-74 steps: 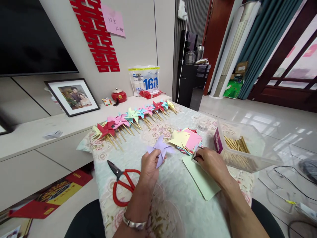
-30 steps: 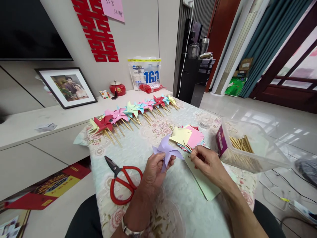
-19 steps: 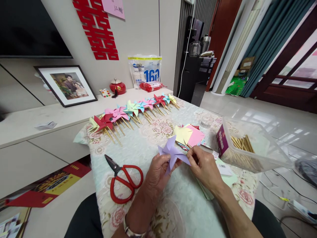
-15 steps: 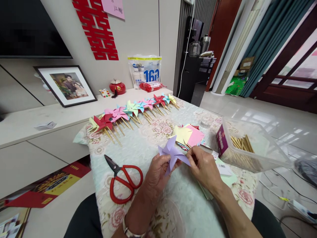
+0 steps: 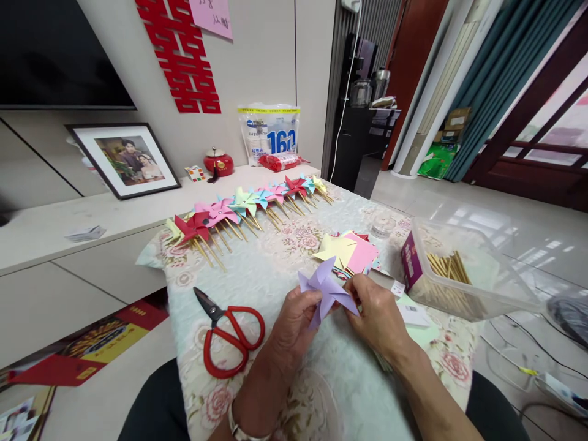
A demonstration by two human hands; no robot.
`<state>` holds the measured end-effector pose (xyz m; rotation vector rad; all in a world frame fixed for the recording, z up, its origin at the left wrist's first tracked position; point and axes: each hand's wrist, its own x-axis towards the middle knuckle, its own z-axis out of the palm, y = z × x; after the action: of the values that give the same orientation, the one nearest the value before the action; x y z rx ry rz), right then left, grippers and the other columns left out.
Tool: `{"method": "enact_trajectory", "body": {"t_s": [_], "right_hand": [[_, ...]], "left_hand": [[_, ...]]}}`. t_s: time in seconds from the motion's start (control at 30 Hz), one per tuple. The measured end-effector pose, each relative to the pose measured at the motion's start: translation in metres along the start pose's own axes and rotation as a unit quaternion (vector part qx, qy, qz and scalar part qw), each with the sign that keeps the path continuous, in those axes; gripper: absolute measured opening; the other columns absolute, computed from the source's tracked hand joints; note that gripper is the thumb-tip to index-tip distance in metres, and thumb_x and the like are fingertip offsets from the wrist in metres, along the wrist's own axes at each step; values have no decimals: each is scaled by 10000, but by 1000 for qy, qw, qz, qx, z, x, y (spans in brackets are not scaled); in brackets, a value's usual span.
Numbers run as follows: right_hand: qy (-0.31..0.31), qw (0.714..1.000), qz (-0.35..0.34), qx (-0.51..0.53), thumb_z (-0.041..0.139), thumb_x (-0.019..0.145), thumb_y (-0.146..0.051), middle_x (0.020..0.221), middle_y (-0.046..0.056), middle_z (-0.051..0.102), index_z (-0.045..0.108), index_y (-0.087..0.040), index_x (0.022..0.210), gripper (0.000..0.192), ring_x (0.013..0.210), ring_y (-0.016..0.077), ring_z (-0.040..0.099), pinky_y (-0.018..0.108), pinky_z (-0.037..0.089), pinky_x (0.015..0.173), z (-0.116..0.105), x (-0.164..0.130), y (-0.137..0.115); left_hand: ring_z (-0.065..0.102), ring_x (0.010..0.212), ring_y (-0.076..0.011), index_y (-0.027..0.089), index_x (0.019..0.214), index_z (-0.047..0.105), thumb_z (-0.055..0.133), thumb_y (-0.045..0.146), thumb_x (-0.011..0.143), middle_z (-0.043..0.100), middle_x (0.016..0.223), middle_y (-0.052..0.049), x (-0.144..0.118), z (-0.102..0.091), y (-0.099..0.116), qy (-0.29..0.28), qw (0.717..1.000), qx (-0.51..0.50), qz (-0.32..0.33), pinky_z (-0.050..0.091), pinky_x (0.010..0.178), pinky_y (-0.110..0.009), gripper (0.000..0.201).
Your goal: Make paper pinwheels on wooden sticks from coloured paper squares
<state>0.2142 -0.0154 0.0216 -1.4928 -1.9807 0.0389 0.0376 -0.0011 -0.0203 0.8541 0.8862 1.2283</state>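
Note:
A purple paper pinwheel [image 5: 327, 291] is held up in front of me over the table. My left hand [image 5: 296, 318] grips it, thumb pressed near its centre and fingers behind. With fingertips pinched together, my right hand [image 5: 376, 309] is at the pinwheel's right blade; whether something small is also between those fingers is hidden. Just beyond the hands lies a pile of cut paper squares [image 5: 356, 252], yellow and pink on top. To the left rest red-handled scissors [image 5: 233, 331], blades pointing away.
Finished pinwheels on sticks [image 5: 245, 202] lie in a row along the far edge. A clear plastic box [image 5: 500, 288] at right holds wooden sticks [image 5: 450, 267]. A small round clear container [image 5: 382, 226] stands behind the paper. White-and-green paper [image 5: 420, 318] lies under the box's near side.
The purple pinwheel and my left hand have shifted slightly to the right and tilted. My right hand stays pinched at the right blade, turned a little.

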Motion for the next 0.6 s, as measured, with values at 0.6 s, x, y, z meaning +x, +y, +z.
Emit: {"method": "enact_trajectory", "body": {"t_s": [0.6], "right_hand": [[5,998,34,55,523,852,-184,631,0,616,470,-232,742,131,544,151,562,248,384,536,0,2,-4]], "left_hand": [[641,1052,-273,259,816,730,790,268,629,735,999,-51,-3,6,5,-3,999,-36,-31,545,836,-334,196]]}}
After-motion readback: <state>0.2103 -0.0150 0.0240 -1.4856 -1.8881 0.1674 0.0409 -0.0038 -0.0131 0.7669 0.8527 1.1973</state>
